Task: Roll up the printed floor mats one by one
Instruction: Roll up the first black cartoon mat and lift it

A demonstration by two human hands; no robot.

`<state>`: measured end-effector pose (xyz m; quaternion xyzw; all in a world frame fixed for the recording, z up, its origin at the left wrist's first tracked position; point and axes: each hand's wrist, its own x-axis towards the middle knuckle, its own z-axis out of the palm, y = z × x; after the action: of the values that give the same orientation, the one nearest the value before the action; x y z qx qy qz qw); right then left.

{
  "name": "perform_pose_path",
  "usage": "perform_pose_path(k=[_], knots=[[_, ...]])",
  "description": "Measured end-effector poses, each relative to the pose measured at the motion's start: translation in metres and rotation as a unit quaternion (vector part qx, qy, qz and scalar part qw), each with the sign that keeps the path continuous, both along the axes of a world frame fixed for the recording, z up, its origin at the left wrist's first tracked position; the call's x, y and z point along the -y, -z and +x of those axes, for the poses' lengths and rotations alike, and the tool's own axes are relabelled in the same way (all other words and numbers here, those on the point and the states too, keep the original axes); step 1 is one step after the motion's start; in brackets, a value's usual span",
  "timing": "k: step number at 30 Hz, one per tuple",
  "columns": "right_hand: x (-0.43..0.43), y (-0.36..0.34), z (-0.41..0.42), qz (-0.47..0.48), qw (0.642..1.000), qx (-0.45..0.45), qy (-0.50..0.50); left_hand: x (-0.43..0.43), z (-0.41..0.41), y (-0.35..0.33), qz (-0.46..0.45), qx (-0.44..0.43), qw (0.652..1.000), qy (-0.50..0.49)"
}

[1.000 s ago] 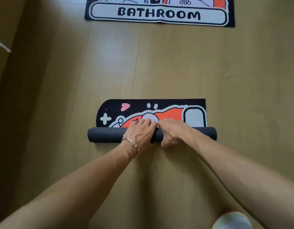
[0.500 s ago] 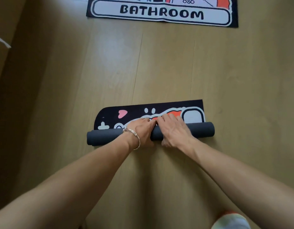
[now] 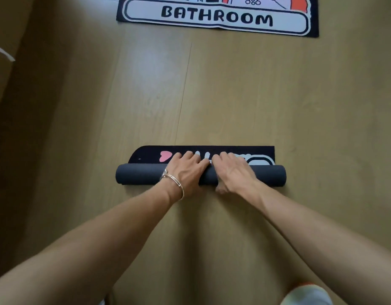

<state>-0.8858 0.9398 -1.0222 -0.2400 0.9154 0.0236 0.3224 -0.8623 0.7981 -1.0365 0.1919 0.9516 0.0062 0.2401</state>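
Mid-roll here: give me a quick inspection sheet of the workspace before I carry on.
Surface: wooden floor, plank seams visible.
Job's things: near mat mostly rolled into a grey tube, a narrow printed strip flat beyond it; BATHROOM mat flat at the far edge, partly out of frame.
Clutter: nothing seen.
Grips: left hand and right hand side by side on the tube's middle, fingers curved over its top; bracelet on the left wrist.
Cables: nothing seen.
Surroundings: shoe toe at bottom right; shadowed area along the left.
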Motion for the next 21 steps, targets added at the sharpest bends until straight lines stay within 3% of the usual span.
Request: perform_pose_path(k=[2, 4, 9, 15, 21], knots=[[0.002, 0.000, -0.009, 0.003, 0.998, 0.052, 0.026, -0.003, 0.011, 0.006, -0.015, -0.039, 0.999, 0.008], [0.004, -0.003, -0.016, 0.003, 0.996, 0.082, 0.033, -0.004, 0.007, 0.007, -0.010, -0.019, 1.000, -0.013], [-0.001, 0.000, -0.001, -0.003, 0.999, -0.036, -0.002, -0.003, -0.018, 0.000, 0.048, 0.099, 0.991, -0.075], [0.001, -0.012, -0.020, 0.011, 0.990, 0.131, 0.052, -0.006, -0.002, 0.002, 0.038, -0.003, 0.999, -0.032], [-0.009, -0.010, -0.012, 0.002, 0.999, 0.038, -0.016, -0.009, -0.002, 0.002, -0.005, 0.029, 0.999, -0.030]])
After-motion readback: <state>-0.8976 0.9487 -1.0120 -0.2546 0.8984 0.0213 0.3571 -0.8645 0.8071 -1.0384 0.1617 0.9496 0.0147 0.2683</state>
